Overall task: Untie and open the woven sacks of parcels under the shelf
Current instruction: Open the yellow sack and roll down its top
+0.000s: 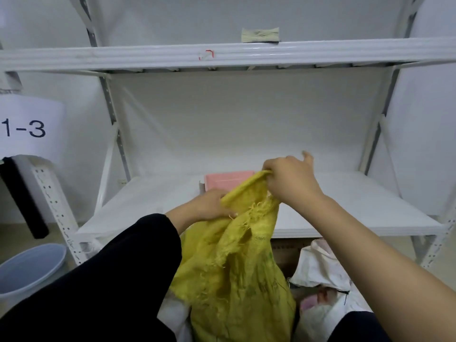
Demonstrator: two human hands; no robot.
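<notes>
- Yellow sack (234, 267): coarse woven plastic, crumpled into soft folds, loose frayed threads along the mouth; held up in front of the lower shelf board (357, 208), mouth raised above the board's front edge, body hanging toward the floor.
- Left hand (209, 206): gripping the lower end of the sack's rolled hem, fingers curled into the fabric, thumb on the near side.
- Right hand (288, 181): gripping the upper end of the same hem, fingers bunched and curled round it, one finger sticking out straight behind.
- Hem pulled taut into a slanting band between the two hands.
- Black sleeve (111, 280): smooth cloth, on the left arm only; right forearm bare.
- White sack (318, 267): woven, rumpled, low on the right beside the yellow one.
- Pink box (227, 180): flat, rectangular, lying on the smooth white board behind the hands.
- Round grey-blue bin (29, 267): plastic, on the floor at left.
- Paper sign (24, 127): curled sheet printed "1-3".
</notes>
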